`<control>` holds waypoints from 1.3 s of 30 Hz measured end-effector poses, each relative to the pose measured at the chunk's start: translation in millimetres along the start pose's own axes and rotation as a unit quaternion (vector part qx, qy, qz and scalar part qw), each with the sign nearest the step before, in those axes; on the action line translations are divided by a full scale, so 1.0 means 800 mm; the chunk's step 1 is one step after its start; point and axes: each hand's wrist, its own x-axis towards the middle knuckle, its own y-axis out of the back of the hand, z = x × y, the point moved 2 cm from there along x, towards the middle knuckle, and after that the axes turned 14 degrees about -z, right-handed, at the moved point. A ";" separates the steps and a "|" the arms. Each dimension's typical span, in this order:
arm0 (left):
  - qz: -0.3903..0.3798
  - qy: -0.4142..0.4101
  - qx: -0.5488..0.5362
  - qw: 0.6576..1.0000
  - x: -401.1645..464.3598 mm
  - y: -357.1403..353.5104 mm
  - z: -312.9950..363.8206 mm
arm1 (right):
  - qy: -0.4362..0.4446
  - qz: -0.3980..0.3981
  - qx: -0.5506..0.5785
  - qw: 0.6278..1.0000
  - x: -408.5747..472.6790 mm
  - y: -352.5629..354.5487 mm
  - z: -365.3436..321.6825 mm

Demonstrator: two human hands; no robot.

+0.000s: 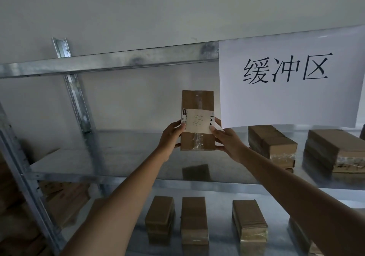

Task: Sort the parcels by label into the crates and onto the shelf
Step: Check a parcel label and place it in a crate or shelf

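Now held aloft: brown taped cardboard parcel with white handwritten label [197, 120], long axis upright, label facing the camera. Pinched at its lower half from both sides, left hand [171, 137] and right hand [229, 139], fingers curled round the edges. Hovering above the bare galvanised metal shelf [118, 157], just left of the hanging white paper sign [286, 78]. Likely next: straight forward and down.
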 end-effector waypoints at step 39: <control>-0.274 -0.076 -0.055 0.957 -0.118 -0.169 0.021 | 0.000 0.302 -0.108 0.947 -0.310 -0.033 -0.047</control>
